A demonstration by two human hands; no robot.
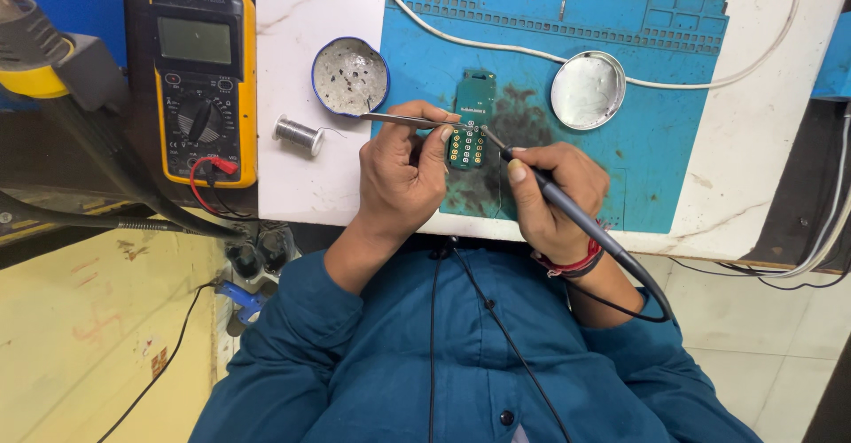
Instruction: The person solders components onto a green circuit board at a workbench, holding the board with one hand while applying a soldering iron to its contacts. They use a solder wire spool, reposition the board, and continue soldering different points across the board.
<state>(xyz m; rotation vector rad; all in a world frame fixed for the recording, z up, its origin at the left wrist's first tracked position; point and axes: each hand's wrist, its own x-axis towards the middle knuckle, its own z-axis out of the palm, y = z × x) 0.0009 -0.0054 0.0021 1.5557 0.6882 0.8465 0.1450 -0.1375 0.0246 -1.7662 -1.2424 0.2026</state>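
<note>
A small green circuit board (472,106) with gold keypad contacts lies on a blue work mat (656,142). My left hand (399,177) grips thin metal tweezers (394,119) whose points reach the board's upper middle. My right hand (545,199) holds a dark soldering iron (581,221) like a pen, with its tip (487,132) touching the board just beside the tweezer points. Both hands rest on the mat near the table's front edge, and the lower part of the board is partly hidden by my left fingers.
A round blue-rimmed tin (350,76) and a small solder spool (298,133) sit left of the mat. A shiny round lid (588,90) lies on the mat at right. A yellow multimeter (202,80) stands at far left. A white cable (514,49) crosses the mat.
</note>
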